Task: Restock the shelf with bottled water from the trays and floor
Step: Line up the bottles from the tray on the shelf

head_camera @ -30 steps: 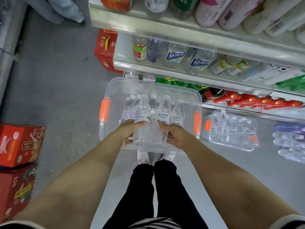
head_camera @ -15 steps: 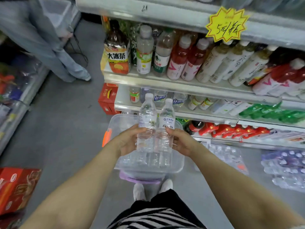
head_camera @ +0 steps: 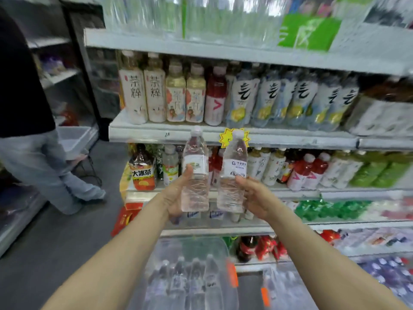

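Left hand gripping one bottle, right hand gripping another, both upright, caps up, before shelf.

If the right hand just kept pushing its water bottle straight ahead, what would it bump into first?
Most likely the pale tea bottles on the shelf directly behind: the right hand holds its water bottle in front of that row. Depth is unclear, though.

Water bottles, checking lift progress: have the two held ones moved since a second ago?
Yes: up. The water bottles rose out of the clear tray and now reach the yellow price tag.
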Demonstrator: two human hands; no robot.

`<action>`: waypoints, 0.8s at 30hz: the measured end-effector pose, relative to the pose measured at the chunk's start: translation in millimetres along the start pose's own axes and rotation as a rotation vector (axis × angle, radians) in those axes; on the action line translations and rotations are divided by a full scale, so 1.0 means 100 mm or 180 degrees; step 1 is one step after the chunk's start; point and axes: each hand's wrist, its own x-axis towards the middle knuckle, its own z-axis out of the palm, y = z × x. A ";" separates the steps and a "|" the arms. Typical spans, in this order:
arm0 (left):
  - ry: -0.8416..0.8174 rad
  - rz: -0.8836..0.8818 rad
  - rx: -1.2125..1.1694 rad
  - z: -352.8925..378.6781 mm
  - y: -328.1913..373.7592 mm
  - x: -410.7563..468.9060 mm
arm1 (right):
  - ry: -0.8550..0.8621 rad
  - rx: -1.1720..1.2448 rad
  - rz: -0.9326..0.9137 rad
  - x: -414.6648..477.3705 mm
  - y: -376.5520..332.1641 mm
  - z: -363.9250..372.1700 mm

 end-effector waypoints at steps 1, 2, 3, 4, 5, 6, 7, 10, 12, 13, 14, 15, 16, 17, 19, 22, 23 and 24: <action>-0.0151 0.0096 0.0008 0.15 0.12 -0.04 | 0.0043 -0.0002 -0.0116 -0.02 -0.16 0.00; -0.0285 0.0243 0.0033 0.29 0.24 -0.06 | 0.0033 0.0010 -0.0261 -0.03 -0.32 -0.01; -0.0414 0.0386 0.0044 0.39 0.35 -0.04 | 0.0005 0.0025 -0.0415 -0.05 -0.48 -0.01; -0.0553 0.0538 0.0057 0.49 0.46 -0.03 | -0.0019 0.0024 -0.0541 -0.08 -0.65 0.00; -0.0631 0.0683 0.0127 0.59 0.57 -0.02 | -0.0049 0.0022 -0.0659 -0.11 -0.82 0.01; -0.0617 0.0817 0.0229 0.67 0.67 0.01 | -0.0059 0.0023 -0.0781 -0.12 -0.97 -0.01; -0.0586 0.0918 0.0324 0.75 0.77 0.03 | -0.0059 0.0029 -0.0900 -0.14 -1.13 -0.02; -0.0454 0.1154 0.0556 0.91 1.05 0.12 | 0.0001 -0.0120 -0.1228 -0.19 -1.55 -0.02; -0.0291 0.1390 0.0591 1.02 1.20 0.17 | -0.0011 -0.0201 -0.1416 -0.21 -1.81 -0.04; -0.0267 0.1482 0.0580 1.09 1.27 0.18 | -0.0041 -0.0228 -0.1502 -0.21 -1.94 -0.06; -0.0270 0.1558 0.0608 1.16 1.33 0.18 | -0.0097 -0.0223 -0.1589 -0.21 -2.05 -0.09; -0.0231 0.1645 0.0698 1.24 1.39 0.20 | -0.0125 -0.0221 -0.1677 -0.20 -2.17 -0.12; -0.0173 0.1748 0.0800 1.32 1.44 0.21 | -0.0141 -0.0220 -0.1763 -0.18 -2.28 -0.15; -0.0126 0.1855 0.0895 1.39 1.50 0.24 | -0.0148 -0.0218 -0.1844 -0.17 -2.39 -0.18; 0.0007 0.2021 0.1026 1.53 1.58 0.29 | -0.0164 -0.0228 -0.2003 -0.15 -2.62 -0.24; 0.0114 0.2258 0.1172 1.69 1.69 0.40 | -0.0326 -0.0249 -0.2165 -0.12 -2.93 -0.33; 0.0150 0.2323 0.1194 1.75 1.72 0.44 | -0.0377 -0.0243 -0.2192 -0.09 -3.04 -0.37; 0.0169 0.2359 0.1182 1.81 1.74 0.47 | -0.0401 -0.0237 -0.2213 -0.06 -3.13 -0.41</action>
